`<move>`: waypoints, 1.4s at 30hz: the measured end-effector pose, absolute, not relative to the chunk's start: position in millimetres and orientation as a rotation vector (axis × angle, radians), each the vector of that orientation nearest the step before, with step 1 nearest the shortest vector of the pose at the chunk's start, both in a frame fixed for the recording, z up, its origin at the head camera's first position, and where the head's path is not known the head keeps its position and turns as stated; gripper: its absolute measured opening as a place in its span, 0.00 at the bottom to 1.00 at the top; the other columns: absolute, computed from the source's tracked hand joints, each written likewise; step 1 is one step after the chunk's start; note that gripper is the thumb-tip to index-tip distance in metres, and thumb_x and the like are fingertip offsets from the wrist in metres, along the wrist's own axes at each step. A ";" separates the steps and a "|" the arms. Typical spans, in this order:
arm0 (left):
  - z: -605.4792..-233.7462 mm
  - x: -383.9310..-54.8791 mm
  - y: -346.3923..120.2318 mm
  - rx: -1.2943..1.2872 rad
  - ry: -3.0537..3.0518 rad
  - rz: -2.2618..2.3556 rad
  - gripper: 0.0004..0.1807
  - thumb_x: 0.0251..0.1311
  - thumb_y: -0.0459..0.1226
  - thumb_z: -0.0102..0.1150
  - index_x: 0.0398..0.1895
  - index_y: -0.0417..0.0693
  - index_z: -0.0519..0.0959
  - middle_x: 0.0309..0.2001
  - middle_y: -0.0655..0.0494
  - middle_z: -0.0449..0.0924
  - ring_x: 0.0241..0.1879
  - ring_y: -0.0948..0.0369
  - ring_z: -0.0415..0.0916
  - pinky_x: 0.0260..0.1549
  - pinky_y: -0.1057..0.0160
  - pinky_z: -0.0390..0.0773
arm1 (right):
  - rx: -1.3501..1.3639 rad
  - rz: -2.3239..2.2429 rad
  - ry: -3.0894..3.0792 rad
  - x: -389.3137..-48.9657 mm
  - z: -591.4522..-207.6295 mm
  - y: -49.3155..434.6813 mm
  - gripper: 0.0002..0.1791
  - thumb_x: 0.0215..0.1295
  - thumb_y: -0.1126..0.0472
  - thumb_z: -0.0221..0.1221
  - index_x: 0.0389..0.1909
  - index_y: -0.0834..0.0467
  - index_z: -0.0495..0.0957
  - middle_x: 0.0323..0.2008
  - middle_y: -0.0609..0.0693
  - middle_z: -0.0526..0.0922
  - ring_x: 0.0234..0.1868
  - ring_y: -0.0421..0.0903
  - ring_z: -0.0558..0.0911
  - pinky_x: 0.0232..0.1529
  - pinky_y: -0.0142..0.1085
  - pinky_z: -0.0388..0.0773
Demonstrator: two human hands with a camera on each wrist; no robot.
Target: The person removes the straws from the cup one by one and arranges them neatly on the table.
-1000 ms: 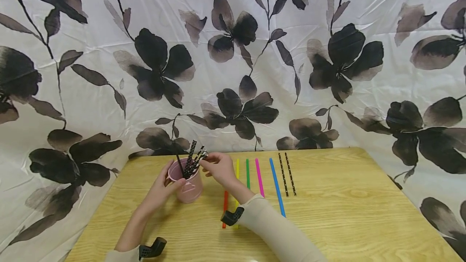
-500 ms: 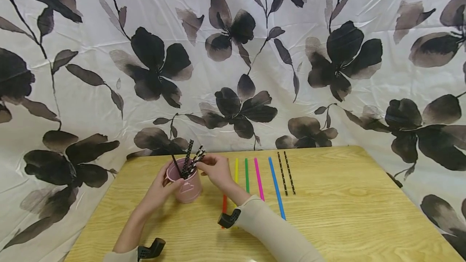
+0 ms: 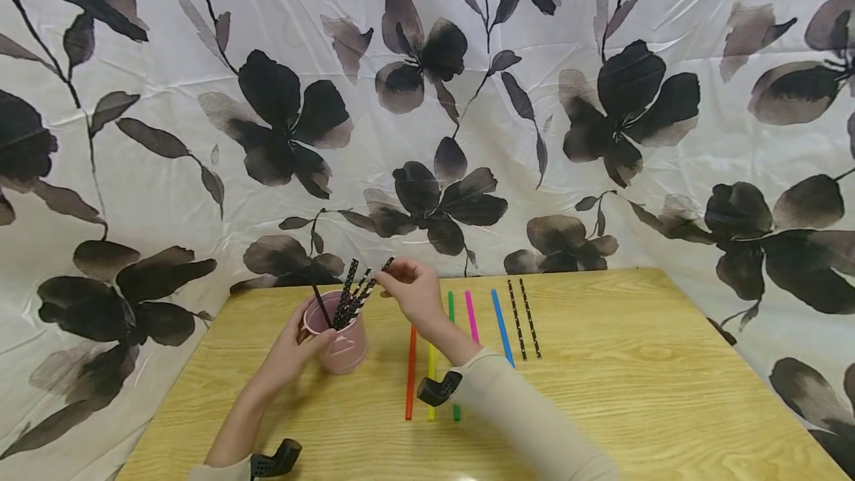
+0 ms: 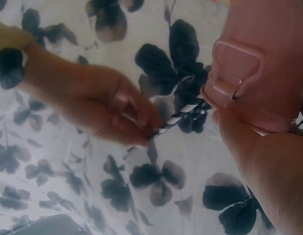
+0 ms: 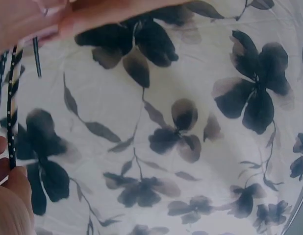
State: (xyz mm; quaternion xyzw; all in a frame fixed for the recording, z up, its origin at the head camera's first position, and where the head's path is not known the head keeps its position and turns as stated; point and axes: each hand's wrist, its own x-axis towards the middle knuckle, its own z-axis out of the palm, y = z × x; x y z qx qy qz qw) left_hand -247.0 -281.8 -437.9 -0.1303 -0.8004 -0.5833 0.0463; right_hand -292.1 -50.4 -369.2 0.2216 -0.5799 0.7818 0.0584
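Note:
A small pink bucket (image 3: 347, 356) stands at the left of the table, several black-and-white patterned straws (image 3: 346, 299) leaning in it. My left hand (image 3: 294, 351) grips the bucket's side, thumb at the rim; in the left wrist view the thumb (image 4: 239, 147) lies just under the bucket's handle. My right hand (image 3: 417, 299) is up and to the right of the bucket, pinching the upper part of a black straw with white dots (image 5: 11, 112) between thumb and fingers. That straw slants, its lower part still among the others at the bucket's mouth.
Red (image 3: 410, 381), yellow (image 3: 431, 392), green (image 3: 451, 306), pink (image 3: 471, 314) and blue straws (image 3: 502, 325) lie in a row under and beside my right forearm. To their right lie two black dotted straws (image 3: 523, 318). A floral cloth (image 3: 427, 95) hangs behind the table (image 3: 634, 377).
My right hand has gone from the straw tops near the rim up and to the right, drawing one dotted straw partway up. My left hand stays on the bucket.

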 end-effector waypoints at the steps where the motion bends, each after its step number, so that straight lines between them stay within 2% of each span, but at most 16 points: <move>1: -440.6 -249.0 -283.6 -0.394 -2.449 -1.770 0.39 0.56 0.40 0.56 0.67 0.54 0.46 0.64 0.44 0.50 0.61 0.47 0.52 0.55 0.48 0.56 | 0.685 2.374 -1.735 -294.5 -366.5 -46.9 0.12 0.52 0.71 0.60 0.35 0.75 0.73 0.29 0.59 0.79 0.30 0.51 0.80 0.31 0.45 0.78; 10: -446.5 -256.7 -290.9 -0.395 -2.460 -1.716 0.40 0.56 0.41 0.56 0.67 0.54 0.45 0.65 0.44 0.49 0.61 0.46 0.50 0.56 0.46 0.54 | 0.730 2.332 -1.578 -309.6 -329.1 -4.1 0.09 0.52 0.67 0.62 0.31 0.67 0.74 0.29 0.59 0.79 0.30 0.55 0.81 0.29 0.46 0.78; 18: -445.2 -255.6 -290.8 -0.404 -2.447 -1.703 0.39 0.56 0.40 0.56 0.67 0.50 0.46 0.63 0.43 0.51 0.61 0.46 0.51 0.56 0.46 0.54 | 0.698 2.306 -1.580 -316.0 -304.1 47.2 0.09 0.53 0.67 0.61 0.33 0.67 0.73 0.29 0.59 0.77 0.31 0.55 0.80 0.29 0.44 0.78; 23: -448.5 -254.5 -291.4 -0.396 -2.458 -1.709 0.40 0.57 0.40 0.56 0.67 0.51 0.45 0.64 0.42 0.49 0.61 0.45 0.49 0.56 0.45 0.53 | 0.632 2.308 -1.608 -341.2 -315.0 79.8 0.10 0.53 0.64 0.62 0.35 0.64 0.75 0.28 0.54 0.77 0.28 0.47 0.81 0.27 0.38 0.78; 26: -447.8 -254.3 -291.1 -0.382 -2.458 -1.705 0.40 0.57 0.41 0.56 0.68 0.53 0.44 0.64 0.43 0.49 0.62 0.45 0.49 0.56 0.45 0.53 | 0.552 2.290 -1.656 -352.7 -321.2 99.4 0.12 0.52 0.65 0.62 0.37 0.66 0.75 0.28 0.53 0.78 0.27 0.45 0.80 0.28 0.36 0.78; 27: -447.6 -253.9 -291.1 -0.378 -2.457 -1.702 0.40 0.56 0.41 0.56 0.68 0.53 0.44 0.65 0.43 0.48 0.62 0.45 0.48 0.56 0.45 0.53 | 0.489 2.264 -1.702 -346.1 -317.2 104.8 0.15 0.52 0.65 0.62 0.39 0.68 0.74 0.28 0.53 0.78 0.26 0.45 0.80 0.28 0.37 0.78; 31: -448.6 -251.8 -290.4 -0.382 -2.453 -1.711 0.40 0.56 0.40 0.56 0.68 0.52 0.44 0.64 0.42 0.49 0.62 0.44 0.48 0.56 0.45 0.53 | 0.319 2.199 -1.843 -358.4 -336.8 127.7 0.21 0.52 0.65 0.62 0.46 0.71 0.71 0.28 0.52 0.79 0.23 0.42 0.79 0.28 0.34 0.78; 37: -451.0 -250.3 -287.9 -0.381 -2.465 -1.715 0.40 0.57 0.41 0.55 0.68 0.52 0.43 0.64 0.42 0.48 0.62 0.44 0.47 0.56 0.44 0.52 | 0.165 2.027 -2.074 -377.6 -371.8 160.5 0.22 0.52 0.62 0.63 0.47 0.67 0.72 0.30 0.54 0.80 0.24 0.46 0.79 0.25 0.36 0.78; 42: -451.6 -252.4 -285.9 -0.392 -2.466 -1.695 0.40 0.57 0.41 0.55 0.68 0.52 0.44 0.64 0.43 0.49 0.62 0.44 0.47 0.56 0.43 0.52 | 0.058 1.881 -2.276 -390.6 -395.7 185.2 0.21 0.53 0.60 0.62 0.47 0.65 0.73 0.36 0.61 0.79 0.25 0.49 0.80 0.28 0.41 0.78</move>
